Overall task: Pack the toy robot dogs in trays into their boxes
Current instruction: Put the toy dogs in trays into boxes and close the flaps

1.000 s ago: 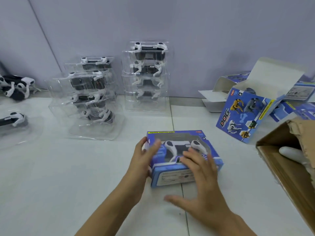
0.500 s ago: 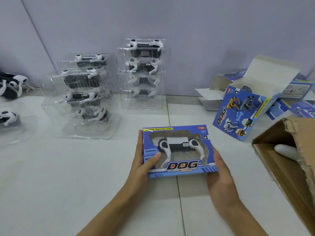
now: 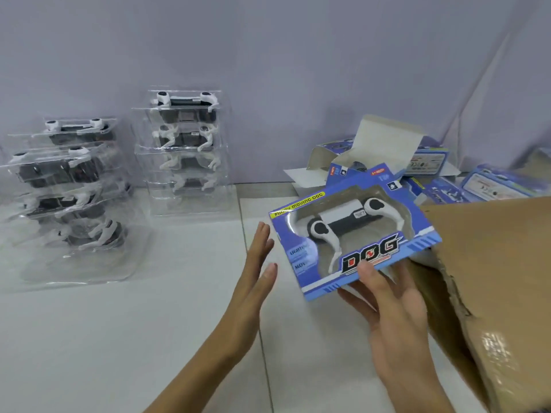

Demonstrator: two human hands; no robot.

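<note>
STEP: stowing packed box (image 3: pixel 354 239) | GRIP: your right hand (image 3: pixel 387 296) holds its near edge; left hand (image 3: pixel 256 263) flat, empty | NEXT: lower it into right carton (image 3: pixel 492 278).

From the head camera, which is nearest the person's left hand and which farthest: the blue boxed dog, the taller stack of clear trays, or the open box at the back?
1. Blue boxed dog: just right of the left hand, gripped by the right hand.
2. Taller tray stack: behind and left, by the wall.
3. Open box: far right, at the back.
</note>
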